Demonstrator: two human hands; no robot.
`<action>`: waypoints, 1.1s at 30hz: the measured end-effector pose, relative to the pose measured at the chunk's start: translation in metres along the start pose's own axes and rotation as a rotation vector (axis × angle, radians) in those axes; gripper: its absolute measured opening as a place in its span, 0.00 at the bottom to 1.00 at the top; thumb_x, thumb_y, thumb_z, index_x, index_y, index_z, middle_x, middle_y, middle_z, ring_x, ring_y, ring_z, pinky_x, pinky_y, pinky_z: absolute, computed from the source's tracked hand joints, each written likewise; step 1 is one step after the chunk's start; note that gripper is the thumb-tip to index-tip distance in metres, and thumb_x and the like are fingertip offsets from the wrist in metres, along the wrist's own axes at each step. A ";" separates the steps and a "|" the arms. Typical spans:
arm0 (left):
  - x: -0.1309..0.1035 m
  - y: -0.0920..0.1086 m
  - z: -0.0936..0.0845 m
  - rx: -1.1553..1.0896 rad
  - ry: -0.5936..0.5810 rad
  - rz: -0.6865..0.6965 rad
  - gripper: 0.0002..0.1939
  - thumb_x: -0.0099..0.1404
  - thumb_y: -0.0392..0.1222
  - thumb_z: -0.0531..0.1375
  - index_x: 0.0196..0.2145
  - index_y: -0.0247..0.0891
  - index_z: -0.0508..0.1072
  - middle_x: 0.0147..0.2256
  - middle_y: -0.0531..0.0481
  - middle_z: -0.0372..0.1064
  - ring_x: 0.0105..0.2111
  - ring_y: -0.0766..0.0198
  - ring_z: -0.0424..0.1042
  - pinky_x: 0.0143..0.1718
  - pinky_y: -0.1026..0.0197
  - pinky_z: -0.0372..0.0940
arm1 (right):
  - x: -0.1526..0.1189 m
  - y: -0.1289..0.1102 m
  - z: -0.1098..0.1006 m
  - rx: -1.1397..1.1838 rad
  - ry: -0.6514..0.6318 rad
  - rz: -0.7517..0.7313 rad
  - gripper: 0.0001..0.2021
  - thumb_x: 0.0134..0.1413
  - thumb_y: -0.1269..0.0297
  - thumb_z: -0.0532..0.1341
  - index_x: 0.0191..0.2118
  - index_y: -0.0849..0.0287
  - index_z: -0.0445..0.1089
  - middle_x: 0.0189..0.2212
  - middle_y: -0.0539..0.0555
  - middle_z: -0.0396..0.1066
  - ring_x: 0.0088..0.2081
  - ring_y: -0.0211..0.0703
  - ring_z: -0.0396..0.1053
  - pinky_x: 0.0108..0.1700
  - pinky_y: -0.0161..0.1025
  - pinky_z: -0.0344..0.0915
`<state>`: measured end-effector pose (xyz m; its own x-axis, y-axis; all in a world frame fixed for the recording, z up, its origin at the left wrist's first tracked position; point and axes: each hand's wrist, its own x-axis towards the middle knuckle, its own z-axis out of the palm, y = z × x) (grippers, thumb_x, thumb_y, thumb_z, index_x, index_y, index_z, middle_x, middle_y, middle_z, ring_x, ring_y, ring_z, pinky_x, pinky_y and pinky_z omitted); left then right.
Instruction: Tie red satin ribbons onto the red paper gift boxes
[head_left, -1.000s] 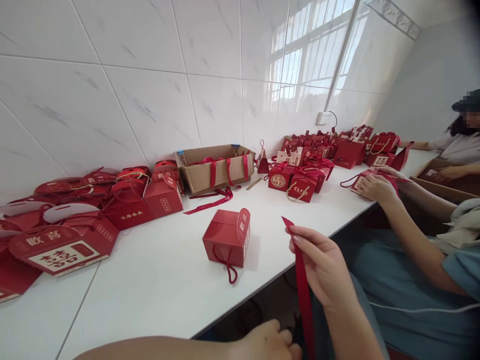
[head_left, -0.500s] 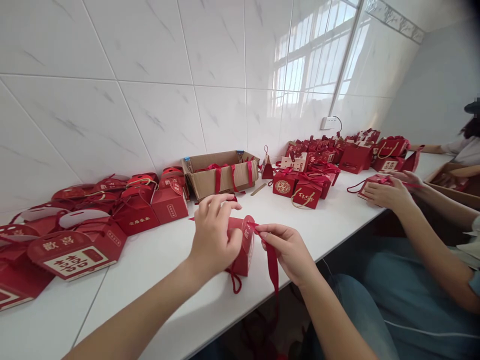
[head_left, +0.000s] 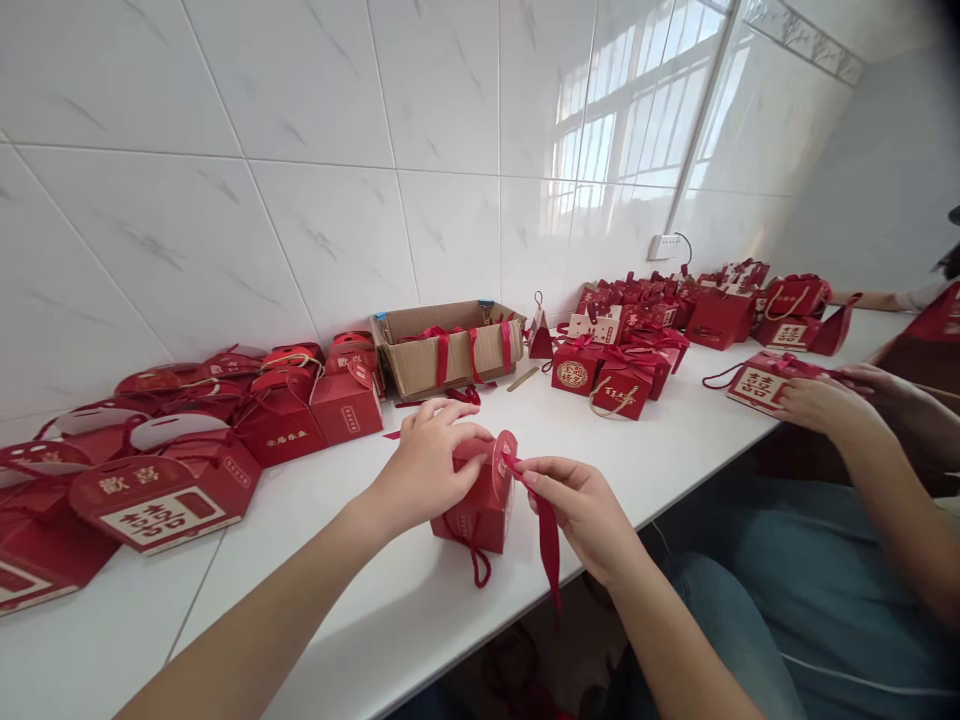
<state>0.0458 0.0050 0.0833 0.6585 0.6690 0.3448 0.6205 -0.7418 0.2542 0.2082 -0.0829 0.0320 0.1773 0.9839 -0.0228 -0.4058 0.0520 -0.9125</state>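
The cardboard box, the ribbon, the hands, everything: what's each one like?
Cardboard box: open on top.
Small red box: resting on the table.
Rope loop: dangling.
Left hand: bent over the small red box.
Right hand: pinching the ribbon.
Ribbon: pinched, its tail hanging down.

歡喜, 囍: front-left box (head_left: 169,500); centre box (head_left: 575,374): 金榜题名, probably.

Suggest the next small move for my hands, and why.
I'd gently push the pinched ribbon against the flap with the right hand, the left hand steadying the red box. The right fingers pinch the ribbon right at the flap, its loose length hangs below them, and the left hand is already over the box top.
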 end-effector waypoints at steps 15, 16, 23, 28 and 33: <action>0.001 0.001 0.005 0.065 0.359 0.151 0.08 0.59 0.36 0.58 0.25 0.43 0.75 0.42 0.55 0.75 0.50 0.53 0.64 0.49 0.47 0.54 | 0.013 -0.010 0.011 -0.211 -0.039 -0.098 0.14 0.46 0.54 0.66 0.35 0.60 0.73 0.35 0.54 0.72 0.34 0.40 0.67 0.39 0.38 0.63; 0.001 0.001 0.004 0.069 0.419 0.159 0.08 0.59 0.36 0.59 0.24 0.43 0.75 0.40 0.55 0.75 0.48 0.54 0.65 0.48 0.47 0.54 | 0.013 -0.010 0.010 -0.312 0.023 -0.166 0.15 0.47 0.53 0.65 0.38 0.59 0.72 0.39 0.55 0.72 0.39 0.43 0.68 0.42 0.40 0.63; -0.001 0.006 -0.018 -0.030 0.684 0.176 0.05 0.58 0.37 0.61 0.25 0.41 0.73 0.34 0.52 0.74 0.41 0.59 0.69 0.47 0.53 0.58 | 0.025 -0.025 0.026 -0.548 -0.111 -0.375 0.13 0.56 0.55 0.58 0.42 0.56 0.70 0.43 0.53 0.70 0.45 0.42 0.66 0.49 0.41 0.61; -0.005 -0.002 -0.034 -0.062 0.565 0.044 0.05 0.60 0.42 0.59 0.34 0.41 0.72 0.37 0.51 0.72 0.41 0.60 0.69 0.44 0.57 0.62 | 0.020 -0.058 0.035 -0.390 -0.201 -0.415 0.10 0.53 0.58 0.62 0.31 0.60 0.69 0.28 0.50 0.69 0.32 0.37 0.66 0.36 0.36 0.63; -0.028 -0.020 -0.019 -0.101 0.191 -0.128 0.14 0.64 0.50 0.53 0.44 0.41 0.63 0.31 0.54 0.69 0.27 0.65 0.68 0.27 0.63 0.60 | -0.021 -0.102 0.029 -0.211 -0.152 -0.693 0.02 0.54 0.64 0.62 0.33 0.55 0.71 0.29 0.49 0.70 0.33 0.36 0.67 0.36 0.34 0.64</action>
<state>0.0070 0.0005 0.0858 0.4791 0.7437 0.4662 0.6418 -0.6591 0.3920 0.2203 -0.1036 0.1377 0.1983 0.7511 0.6297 -0.0620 0.6507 -0.7568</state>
